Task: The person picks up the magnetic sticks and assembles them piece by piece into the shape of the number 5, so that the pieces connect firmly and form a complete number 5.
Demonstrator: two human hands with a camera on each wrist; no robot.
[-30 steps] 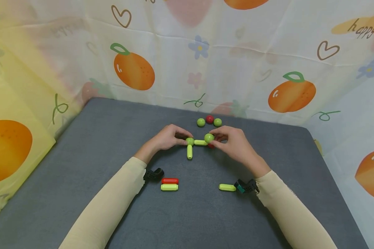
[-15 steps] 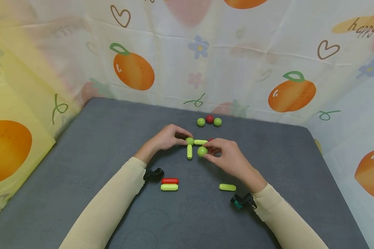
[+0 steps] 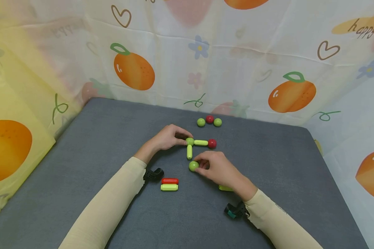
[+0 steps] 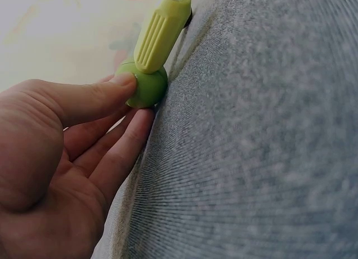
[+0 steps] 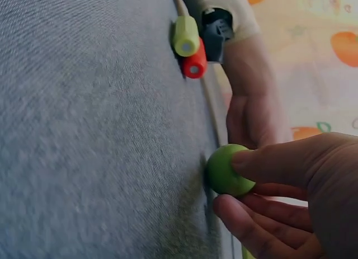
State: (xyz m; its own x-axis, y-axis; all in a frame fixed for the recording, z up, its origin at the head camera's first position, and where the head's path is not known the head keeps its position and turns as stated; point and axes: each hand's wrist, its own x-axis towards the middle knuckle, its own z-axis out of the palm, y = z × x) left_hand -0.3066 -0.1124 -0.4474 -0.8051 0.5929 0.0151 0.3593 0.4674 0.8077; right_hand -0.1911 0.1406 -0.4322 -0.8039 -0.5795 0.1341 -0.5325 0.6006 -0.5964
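Observation:
My left hand (image 3: 171, 137) pinches a green ball (image 4: 148, 88) between thumb and fingers. From that ball one yellow-green rod (image 3: 189, 152) points toward me, and another yellow-green rod (image 3: 201, 142) runs right to a red ball (image 3: 212, 144). Thumb and fingertips of my right hand (image 3: 218, 167) hold a second green ball (image 3: 193, 166), just in front of the near rod's free end. In the right wrist view this green ball (image 5: 228, 170) is close over the cloth.
Near my left wrist lie a red rod (image 3: 170, 181) and a yellow-green rod (image 3: 169, 187) side by side. Another yellow-green rod (image 3: 225, 188) is partly hidden under my right wrist. At the back sit a green ball (image 3: 201, 122), a red ball (image 3: 210, 119) and a green ball (image 3: 217, 122).
My right hand has carried its green ball from beside the red ball toward me and left, to the near rod's end. The red ball is now uncovered. My left hand has stayed put.

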